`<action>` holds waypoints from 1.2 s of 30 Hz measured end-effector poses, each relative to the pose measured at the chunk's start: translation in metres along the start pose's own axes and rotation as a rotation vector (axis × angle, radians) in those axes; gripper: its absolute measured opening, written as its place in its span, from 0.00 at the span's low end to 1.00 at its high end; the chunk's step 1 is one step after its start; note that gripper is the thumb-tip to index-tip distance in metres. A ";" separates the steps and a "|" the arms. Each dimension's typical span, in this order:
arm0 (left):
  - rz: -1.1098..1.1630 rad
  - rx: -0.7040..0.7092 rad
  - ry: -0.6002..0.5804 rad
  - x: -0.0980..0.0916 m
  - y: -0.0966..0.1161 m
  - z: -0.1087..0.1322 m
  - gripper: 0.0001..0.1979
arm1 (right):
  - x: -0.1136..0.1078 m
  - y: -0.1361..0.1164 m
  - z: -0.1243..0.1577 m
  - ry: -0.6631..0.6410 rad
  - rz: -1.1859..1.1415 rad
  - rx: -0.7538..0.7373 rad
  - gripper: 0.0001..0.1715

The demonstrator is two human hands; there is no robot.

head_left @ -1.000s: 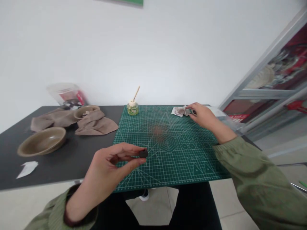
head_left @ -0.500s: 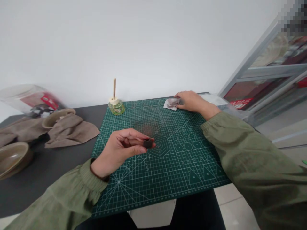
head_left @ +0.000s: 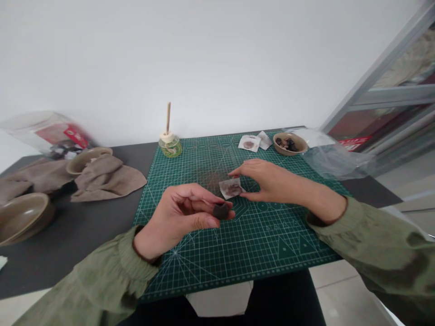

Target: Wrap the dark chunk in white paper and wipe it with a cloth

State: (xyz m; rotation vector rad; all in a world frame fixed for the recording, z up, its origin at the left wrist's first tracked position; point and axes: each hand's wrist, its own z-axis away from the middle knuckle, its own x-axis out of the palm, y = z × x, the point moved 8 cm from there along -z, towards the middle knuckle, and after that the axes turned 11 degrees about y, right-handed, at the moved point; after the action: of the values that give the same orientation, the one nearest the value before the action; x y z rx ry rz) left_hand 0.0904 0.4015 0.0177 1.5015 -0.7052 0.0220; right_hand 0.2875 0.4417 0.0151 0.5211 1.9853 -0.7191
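Observation:
My left hand (head_left: 185,215) pinches a small dark brown lump (head_left: 220,211) between thumb and fingers, over the middle of the green cutting mat (head_left: 210,267). What the lump is made of, I cannot make out. Just beyond it, my right hand (head_left: 268,181) has a thin white sachet (head_left: 231,187) with dark contents showing through, like a tea bag. Its thumb meets the sachet's near edge and the forefinger arches above; the other fingers are hidden. A faint brown smudge lies on the mat behind.
Two white sachets (head_left: 249,143) lie at the mat's back, beside a bowl (head_left: 291,144) of dark bits and a clear plastic bag (head_left: 331,158). A reed diffuser (head_left: 170,144) stands back left. Further left are brown cloths (head_left: 108,179), bowls (head_left: 25,217) and a clear container (head_left: 50,133).
My right hand has come from the back of the mat towards my left hand, bringing a sachet along. The left hand still pinches the lump. The view has shifted slightly.

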 end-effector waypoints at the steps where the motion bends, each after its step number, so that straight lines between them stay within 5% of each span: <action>1: 0.007 0.001 -0.005 0.000 0.000 0.000 0.13 | 0.001 -0.004 0.002 0.001 -0.012 -0.017 0.28; 5: 0.017 0.004 -0.013 0.002 -0.001 0.003 0.13 | -0.009 -0.023 0.005 0.084 -0.053 -0.074 0.30; 10: 0.014 0.022 0.005 0.007 -0.002 0.010 0.12 | -0.048 -0.074 0.017 0.465 -0.400 -0.089 0.24; 13: 0.016 0.047 0.025 0.012 -0.002 0.016 0.12 | -0.055 -0.104 0.026 0.569 -0.505 -0.065 0.21; 19: 0.003 0.078 0.061 0.021 -0.004 0.029 0.12 | -0.050 -0.125 0.037 0.649 -0.574 -0.012 0.11; 36: -0.045 0.077 0.063 0.032 0.005 0.050 0.12 | -0.057 -0.134 0.052 0.686 -0.613 -0.032 0.17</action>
State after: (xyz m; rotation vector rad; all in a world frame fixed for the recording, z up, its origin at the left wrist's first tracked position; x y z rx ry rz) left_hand 0.0934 0.3434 0.0314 1.5836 -0.6258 0.0630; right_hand 0.2655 0.3038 0.0815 0.1233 2.8518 -0.9566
